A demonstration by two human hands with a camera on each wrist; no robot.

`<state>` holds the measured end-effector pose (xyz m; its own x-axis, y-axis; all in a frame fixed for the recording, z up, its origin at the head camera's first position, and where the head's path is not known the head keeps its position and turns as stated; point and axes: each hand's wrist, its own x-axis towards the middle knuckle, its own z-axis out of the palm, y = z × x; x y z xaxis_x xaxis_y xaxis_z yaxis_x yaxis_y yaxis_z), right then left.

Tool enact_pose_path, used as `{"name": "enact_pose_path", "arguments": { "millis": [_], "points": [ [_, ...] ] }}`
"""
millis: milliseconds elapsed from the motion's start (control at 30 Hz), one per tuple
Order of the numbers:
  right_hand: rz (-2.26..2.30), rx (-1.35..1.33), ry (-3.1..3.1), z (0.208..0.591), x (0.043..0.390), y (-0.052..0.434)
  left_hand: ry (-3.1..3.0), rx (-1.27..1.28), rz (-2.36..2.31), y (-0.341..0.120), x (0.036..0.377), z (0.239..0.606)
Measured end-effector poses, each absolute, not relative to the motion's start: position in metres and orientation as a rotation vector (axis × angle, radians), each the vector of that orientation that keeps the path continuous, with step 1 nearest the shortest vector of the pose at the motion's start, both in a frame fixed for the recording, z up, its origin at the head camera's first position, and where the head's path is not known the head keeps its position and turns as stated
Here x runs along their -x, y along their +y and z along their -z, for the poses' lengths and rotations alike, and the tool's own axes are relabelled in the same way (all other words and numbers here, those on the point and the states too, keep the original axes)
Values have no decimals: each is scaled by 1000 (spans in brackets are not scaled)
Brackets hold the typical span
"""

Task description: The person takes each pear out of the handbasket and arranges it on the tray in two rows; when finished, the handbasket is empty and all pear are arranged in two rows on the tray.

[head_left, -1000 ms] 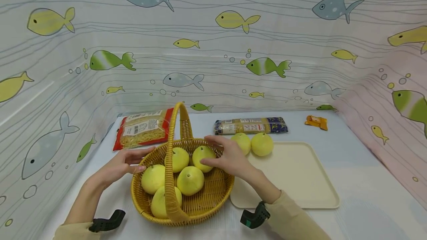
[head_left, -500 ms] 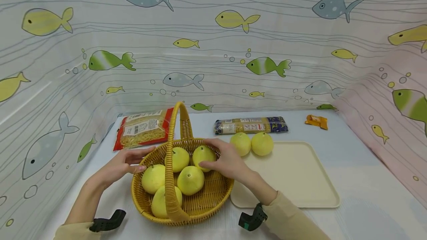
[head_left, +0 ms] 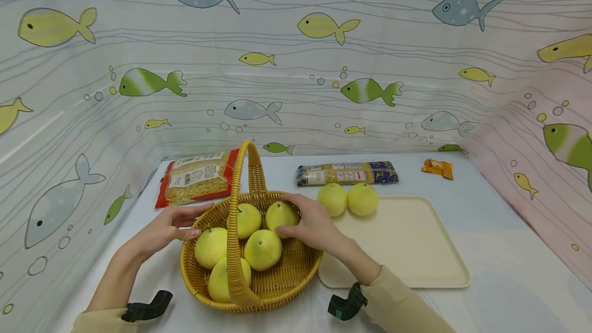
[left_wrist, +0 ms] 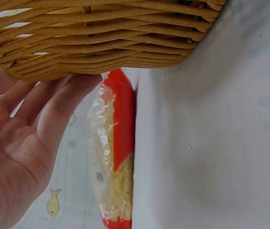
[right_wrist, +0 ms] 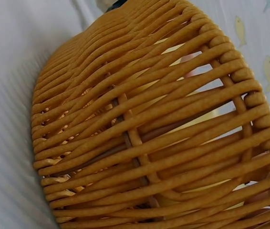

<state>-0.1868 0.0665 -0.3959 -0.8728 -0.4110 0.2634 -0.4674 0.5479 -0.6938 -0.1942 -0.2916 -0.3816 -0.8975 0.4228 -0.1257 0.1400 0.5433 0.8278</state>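
Note:
A woven wicker basket (head_left: 296, 281) with a tall handle stands at the centre, with several round yellow-green fruits inside, some showing a short stem. My right hand (head_left: 316, 225) reaches over the basket's right rim. Its thumb and fingers curve round a yellow-green fruit (head_left: 279, 216) at the back right, and the far fingers are partly hidden. Against the basket's left side, the fingertips of my left hand (head_left: 159, 227) touch the wall with the fingers nearly straight and the thumb at the rim. In the right wrist view the wicker wall (right_wrist: 173, 133) covers most of my right hand.
Behind the basket lies a red-edged bag of pasta (head_left: 196, 179). A cream tray (head_left: 402, 240) sits to the right, with two more yellow-green fruits (head_left: 362, 199) at its back left corner. Farther back are a spaghetti pack (head_left: 347, 173) and an orange wrapped packet (head_left: 437, 168).
My right hand has shifted slightly left and closer round the back right fruit. My left hand and the basket keep their places, and the view has tilted very slightly.

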Motion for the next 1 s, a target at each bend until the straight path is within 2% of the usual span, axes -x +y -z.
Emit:
{"name": "enact_pose_path", "arguments": {
  "millis": [1000],
  "points": [
    [-946,-861,-2737,398,185,62,2488,-464,-1291,-291,193,381]
  ]
}}
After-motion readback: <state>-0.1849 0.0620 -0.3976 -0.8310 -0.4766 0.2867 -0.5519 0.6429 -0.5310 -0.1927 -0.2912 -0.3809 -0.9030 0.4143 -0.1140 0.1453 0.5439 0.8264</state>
